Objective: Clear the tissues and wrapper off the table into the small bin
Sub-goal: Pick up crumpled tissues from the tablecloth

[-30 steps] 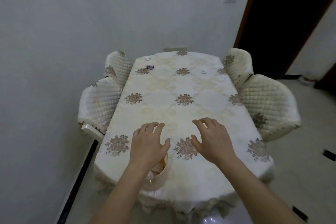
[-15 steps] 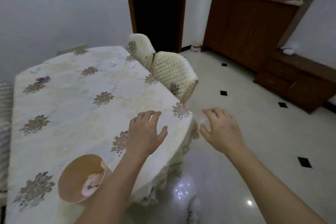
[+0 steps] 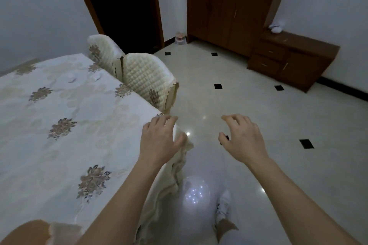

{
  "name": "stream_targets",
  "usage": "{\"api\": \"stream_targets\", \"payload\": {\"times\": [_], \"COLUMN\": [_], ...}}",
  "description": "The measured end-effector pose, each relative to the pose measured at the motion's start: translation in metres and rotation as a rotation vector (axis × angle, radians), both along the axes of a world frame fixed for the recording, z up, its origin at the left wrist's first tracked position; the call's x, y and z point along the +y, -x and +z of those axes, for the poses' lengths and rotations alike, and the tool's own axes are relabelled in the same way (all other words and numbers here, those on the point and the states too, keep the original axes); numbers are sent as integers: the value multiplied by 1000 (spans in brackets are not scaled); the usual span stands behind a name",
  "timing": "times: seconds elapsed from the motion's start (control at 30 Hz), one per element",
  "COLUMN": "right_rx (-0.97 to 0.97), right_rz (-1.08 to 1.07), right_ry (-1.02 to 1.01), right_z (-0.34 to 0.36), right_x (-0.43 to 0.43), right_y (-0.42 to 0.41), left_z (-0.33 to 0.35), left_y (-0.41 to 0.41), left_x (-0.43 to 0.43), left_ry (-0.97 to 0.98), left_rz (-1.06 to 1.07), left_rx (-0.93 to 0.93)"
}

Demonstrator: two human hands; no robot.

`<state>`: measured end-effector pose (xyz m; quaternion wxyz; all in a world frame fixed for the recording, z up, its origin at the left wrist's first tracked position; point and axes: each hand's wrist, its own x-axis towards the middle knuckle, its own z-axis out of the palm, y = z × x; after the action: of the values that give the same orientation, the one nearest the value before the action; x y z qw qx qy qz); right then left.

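The table with a cream flowered cloth fills the left side. Two white crumpled tissues lie on its far part, near the chairs. The small tan bin stands on the table at the bottom left corner, with a white tissue at its rim. My left hand hovers over the table's right corner, fingers apart and holding nothing. My right hand is out over the floor, fingers spread and curled, with nothing in it.
Two quilted chairs stand along the table's right side. A dark doorway is behind them. A brown cabinet and a low drawer unit line the far wall. Glossy tiled floor spreads to the right; my foot is below.
The view has swung right: the table slid to the left, the bin dropped to the bottom left corner, and both hands now sit at the table's right corner and over the floor.
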<state>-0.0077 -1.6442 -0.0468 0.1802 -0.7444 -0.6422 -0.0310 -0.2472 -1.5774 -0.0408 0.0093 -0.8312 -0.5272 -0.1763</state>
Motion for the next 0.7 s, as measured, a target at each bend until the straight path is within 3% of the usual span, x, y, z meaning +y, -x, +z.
{"api": "stream_targets", "payload": {"times": [0.43,0.7], "right_rx": [66,61], "right_rz": [39,95], "right_ry": [34,45], "right_z": [-5,-4], "right_x": [174,270], "right_y": [-170,-228], "left_z": [-1,1], "left_y": [-176,-220], "left_x": [176,255], "left_ry": [-15,-10], "left_rz": [23,83], "left_rx": [46,56]}}
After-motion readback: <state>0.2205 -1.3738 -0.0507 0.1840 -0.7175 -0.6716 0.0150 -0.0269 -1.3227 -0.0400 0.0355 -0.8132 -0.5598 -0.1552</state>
